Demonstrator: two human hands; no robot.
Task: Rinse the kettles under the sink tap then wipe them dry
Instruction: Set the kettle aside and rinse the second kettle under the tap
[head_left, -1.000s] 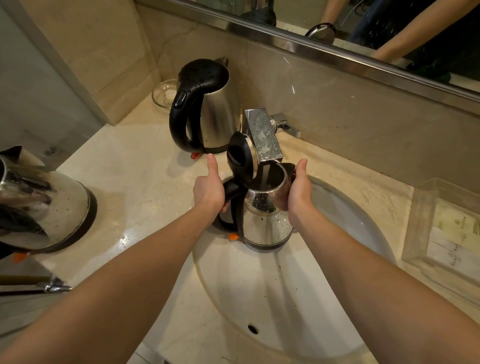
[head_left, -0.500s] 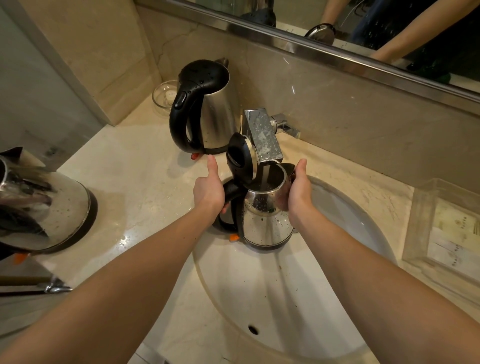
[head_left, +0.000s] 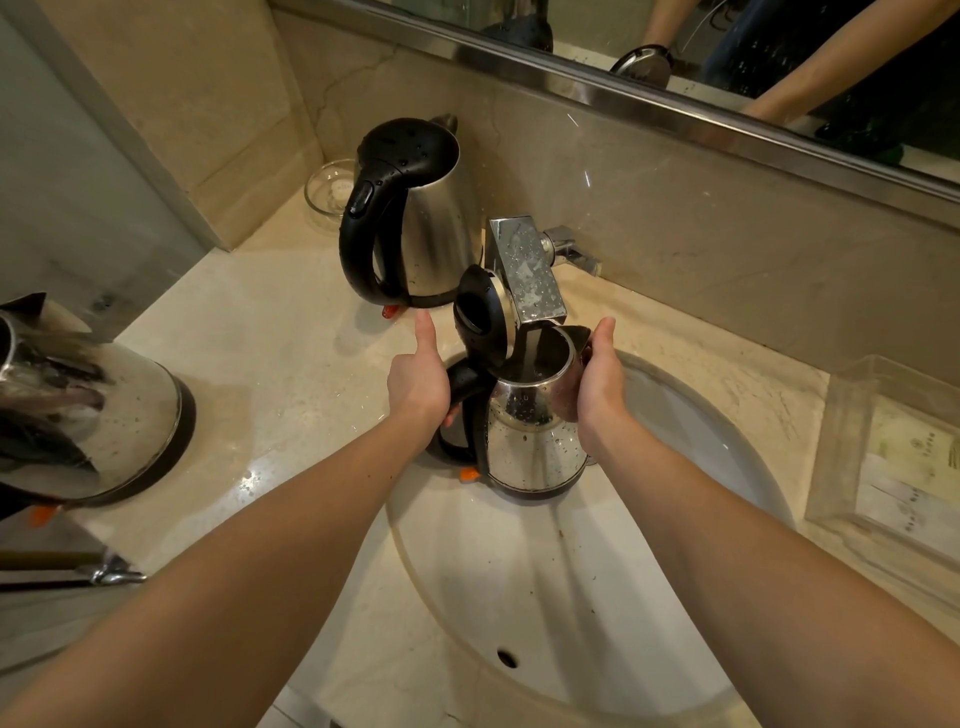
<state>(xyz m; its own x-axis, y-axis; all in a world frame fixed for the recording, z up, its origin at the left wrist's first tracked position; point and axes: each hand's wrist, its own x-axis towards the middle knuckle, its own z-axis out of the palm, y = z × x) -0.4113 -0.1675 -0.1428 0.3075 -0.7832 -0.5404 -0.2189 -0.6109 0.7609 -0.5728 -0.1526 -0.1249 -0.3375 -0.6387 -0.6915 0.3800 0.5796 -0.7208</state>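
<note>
A steel kettle (head_left: 524, 441) with its black lid flipped up is held over the white sink basin (head_left: 545, 597), its mouth right under the square chrome tap (head_left: 524, 270). My left hand (head_left: 418, 382) grips its black handle, thumb pointing up. My right hand (head_left: 597, 384) clasps the steel body on the spout side. A second steel kettle (head_left: 415, 218) with a black lid and handle stands on the counter behind, wet with drops. A third kettle (head_left: 88, 410) lies tilted at the far left.
A small glass bowl (head_left: 327, 189) sits in the back left corner. A clear plastic tray (head_left: 883, 452) with packets stands right of the basin. A mirror (head_left: 675, 47) runs along the wall above. A metal utensil (head_left: 78, 574) lies at the left edge.
</note>
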